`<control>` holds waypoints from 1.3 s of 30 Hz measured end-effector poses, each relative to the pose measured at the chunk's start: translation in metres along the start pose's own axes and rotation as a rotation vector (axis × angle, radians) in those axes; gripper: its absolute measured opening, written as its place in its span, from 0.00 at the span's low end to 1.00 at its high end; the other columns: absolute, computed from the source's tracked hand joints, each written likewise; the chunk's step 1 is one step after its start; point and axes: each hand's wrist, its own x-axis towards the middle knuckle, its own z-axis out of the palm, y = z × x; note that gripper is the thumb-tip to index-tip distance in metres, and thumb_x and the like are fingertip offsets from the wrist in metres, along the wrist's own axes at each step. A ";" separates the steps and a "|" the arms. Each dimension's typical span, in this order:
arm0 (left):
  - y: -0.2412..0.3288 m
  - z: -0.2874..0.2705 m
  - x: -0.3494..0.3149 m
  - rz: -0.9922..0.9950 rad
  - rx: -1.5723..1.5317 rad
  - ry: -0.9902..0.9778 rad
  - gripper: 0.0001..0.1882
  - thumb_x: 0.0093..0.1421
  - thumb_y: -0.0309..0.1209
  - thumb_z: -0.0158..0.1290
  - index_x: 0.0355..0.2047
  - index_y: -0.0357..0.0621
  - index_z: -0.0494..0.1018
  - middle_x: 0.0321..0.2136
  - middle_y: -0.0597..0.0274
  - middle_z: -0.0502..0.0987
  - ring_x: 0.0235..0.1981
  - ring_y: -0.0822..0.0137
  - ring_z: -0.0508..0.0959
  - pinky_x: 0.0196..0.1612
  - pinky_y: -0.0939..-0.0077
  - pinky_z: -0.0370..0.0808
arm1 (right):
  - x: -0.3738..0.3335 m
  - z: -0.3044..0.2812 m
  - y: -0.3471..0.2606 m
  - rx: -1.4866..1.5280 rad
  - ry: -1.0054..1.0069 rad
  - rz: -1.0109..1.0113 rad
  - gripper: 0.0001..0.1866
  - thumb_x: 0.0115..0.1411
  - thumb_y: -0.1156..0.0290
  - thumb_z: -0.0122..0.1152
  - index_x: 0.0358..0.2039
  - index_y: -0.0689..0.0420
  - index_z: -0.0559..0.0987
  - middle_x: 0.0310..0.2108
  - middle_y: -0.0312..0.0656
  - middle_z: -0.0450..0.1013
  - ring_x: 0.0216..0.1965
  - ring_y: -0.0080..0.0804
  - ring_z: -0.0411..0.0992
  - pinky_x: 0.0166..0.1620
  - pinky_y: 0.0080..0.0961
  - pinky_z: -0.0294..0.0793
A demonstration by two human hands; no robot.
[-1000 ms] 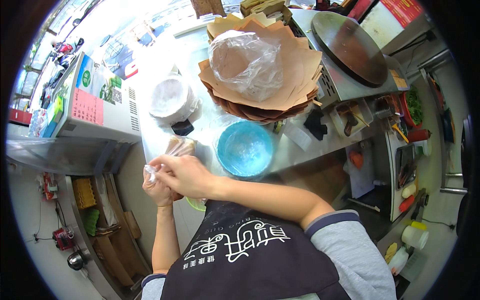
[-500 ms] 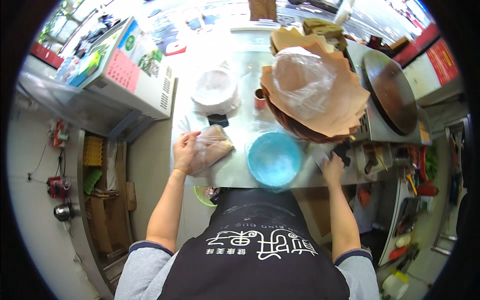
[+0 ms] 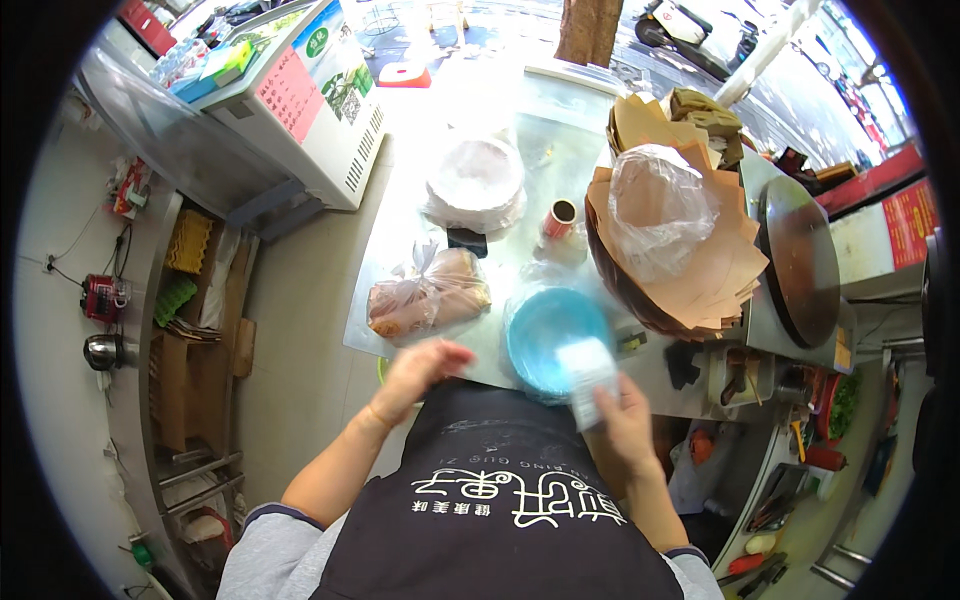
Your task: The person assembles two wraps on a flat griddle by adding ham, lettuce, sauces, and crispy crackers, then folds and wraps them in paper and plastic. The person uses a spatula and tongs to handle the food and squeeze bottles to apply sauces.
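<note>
My right hand [image 3: 625,415] grips a white, roughly rectangular packet [image 3: 588,378], blurred by motion, over the near right rim of a light-blue basin [image 3: 545,325] covered with clear plastic. My left hand [image 3: 418,375] is in the air at the counter's front edge, its fingers loosely apart and a little blurred, with nothing visible in them. Beyond it lies a clear plastic bag of tan, bread-like food [image 3: 435,292], its top gathered up. Behind that bag are a dark flat object [image 3: 467,242] and a plastic-wrapped white round stack [image 3: 475,172].
A red cup-like container [image 3: 560,217] stands behind the basin. Brown paper sheets with a crumpled clear bag [image 3: 662,205] fill the right side, near a round dark griddle [image 3: 800,265]. A tray of utensils [image 3: 742,380] sits at the front right. A white freezer [image 3: 300,120] stands at left.
My left hand has let go of the food bag and drawn back toward me. My right hand has come from the counter's right side to the basin, now with the white packet.
</note>
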 end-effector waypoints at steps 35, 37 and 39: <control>0.038 0.054 0.018 -0.048 -0.205 -0.211 0.25 0.67 0.38 0.47 0.60 0.39 0.59 0.47 0.58 0.73 0.44 0.72 0.76 0.45 0.75 0.76 | 0.049 0.081 -0.048 -0.641 -0.378 -0.268 0.13 0.61 0.69 0.59 0.43 0.62 0.75 0.46 0.44 0.74 0.47 0.26 0.71 0.50 0.25 0.70; 0.044 0.062 0.017 -0.082 -0.167 -0.211 0.25 0.67 0.37 0.47 0.60 0.39 0.60 0.45 0.58 0.74 0.42 0.73 0.77 0.44 0.77 0.77 | 0.043 0.076 -0.052 -0.538 -0.343 -0.184 0.12 0.60 0.71 0.60 0.43 0.62 0.75 0.43 0.42 0.75 0.44 0.26 0.73 0.46 0.23 0.72; 0.044 0.064 0.019 -0.106 -0.136 -0.230 0.26 0.66 0.37 0.48 0.60 0.38 0.59 0.45 0.58 0.74 0.42 0.73 0.77 0.44 0.77 0.77 | 0.038 0.068 -0.053 -0.576 -0.332 -0.240 0.12 0.60 0.72 0.60 0.43 0.62 0.76 0.40 0.41 0.75 0.40 0.25 0.74 0.42 0.22 0.74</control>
